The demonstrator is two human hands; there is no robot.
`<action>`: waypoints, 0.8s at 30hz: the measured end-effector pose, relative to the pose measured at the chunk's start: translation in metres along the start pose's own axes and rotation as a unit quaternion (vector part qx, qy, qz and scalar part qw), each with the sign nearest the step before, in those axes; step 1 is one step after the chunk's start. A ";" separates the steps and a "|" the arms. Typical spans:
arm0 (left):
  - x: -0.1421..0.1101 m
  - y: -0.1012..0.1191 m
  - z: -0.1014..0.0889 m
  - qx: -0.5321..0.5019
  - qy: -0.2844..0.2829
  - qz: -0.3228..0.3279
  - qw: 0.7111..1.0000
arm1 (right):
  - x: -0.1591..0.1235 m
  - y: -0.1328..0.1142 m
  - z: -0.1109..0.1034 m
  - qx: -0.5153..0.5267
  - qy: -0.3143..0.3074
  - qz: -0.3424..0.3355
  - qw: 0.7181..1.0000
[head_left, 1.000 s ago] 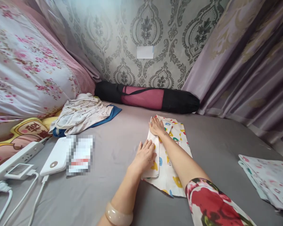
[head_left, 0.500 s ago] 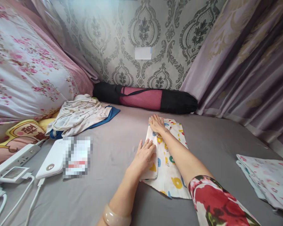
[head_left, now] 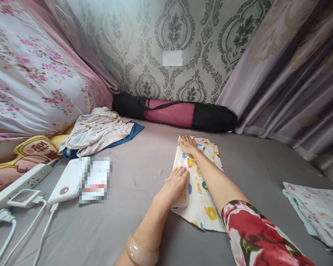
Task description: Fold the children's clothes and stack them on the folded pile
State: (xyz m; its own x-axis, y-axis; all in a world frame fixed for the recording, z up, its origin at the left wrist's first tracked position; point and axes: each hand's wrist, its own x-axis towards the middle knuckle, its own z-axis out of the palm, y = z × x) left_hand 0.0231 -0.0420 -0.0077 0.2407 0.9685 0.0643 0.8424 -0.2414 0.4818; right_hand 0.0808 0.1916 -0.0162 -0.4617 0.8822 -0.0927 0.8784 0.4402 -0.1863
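Observation:
A white garment [head_left: 208, 201] printed with yellow, blue, green and red shapes lies on the grey sheet, its left side folded inward in a narrow strip. My left hand [head_left: 175, 184] rests flat on the near part of that strip, fingers stretched out. Farther up, my right hand [head_left: 189, 145] presses flat on the garment's far end, its fingers extended. Neither hand grips the cloth. My right forearm crosses over the middle of the garment and hides part of it.
Folded printed clothes [head_left: 316, 214] lie at the right. Rumpled clothes [head_left: 100, 127], a power bank [head_left: 69, 181], a blurred packet [head_left: 96, 181] and a power strip [head_left: 24, 181] are on the left. A black and pink long bag [head_left: 169, 112] lies along the wall.
The view has shifted slightly. Both hands stay flat on the garment, with the left fingers a little closer together; the folded strip looks the same.

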 end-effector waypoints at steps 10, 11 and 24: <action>-0.001 -0.002 0.001 0.008 0.003 0.008 1.000 | -0.005 -0.018 0.013 -0.002 0.057 -0.002 0.998; -0.001 -0.002 0.001 0.010 0.003 0.008 1.000 | -0.006 -0.019 0.016 -0.003 0.058 -0.001 0.998; 0.001 -0.004 0.004 0.030 -0.005 0.009 0.999 | -0.022 -0.001 -0.002 -0.002 0.050 0.016 0.999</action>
State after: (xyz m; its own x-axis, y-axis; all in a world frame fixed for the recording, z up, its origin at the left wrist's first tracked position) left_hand 0.0219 -0.0406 -0.0132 0.2608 0.9632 0.0648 0.8653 -0.2630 0.4267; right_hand 0.0904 0.1716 -0.0118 -0.4197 0.9077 -0.0008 0.8928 0.4126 -0.1806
